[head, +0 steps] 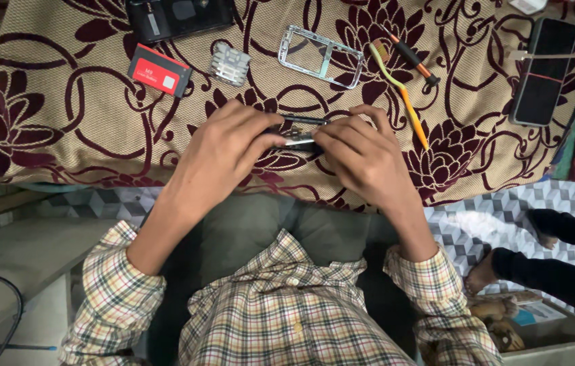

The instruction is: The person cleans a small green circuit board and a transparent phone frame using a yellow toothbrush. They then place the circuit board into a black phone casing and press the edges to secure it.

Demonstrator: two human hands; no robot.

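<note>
Over a floral cloth-covered bench (64, 102), the left hand (223, 152) and right hand (362, 156) each close their grip on a small dark phone body (298, 132), which spans between their fingertips

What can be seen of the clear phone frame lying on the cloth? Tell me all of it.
The phone frame is a see-through plastic shell with silvery edges, a rounded rectangle with a large window opening and smaller cut-outs at one end. It lies flat and tilted on the patterned cloth, beyond both hands, untouched. A small grey keypad piece lies apart on one side, a yellow-green tool on the other.
</note>
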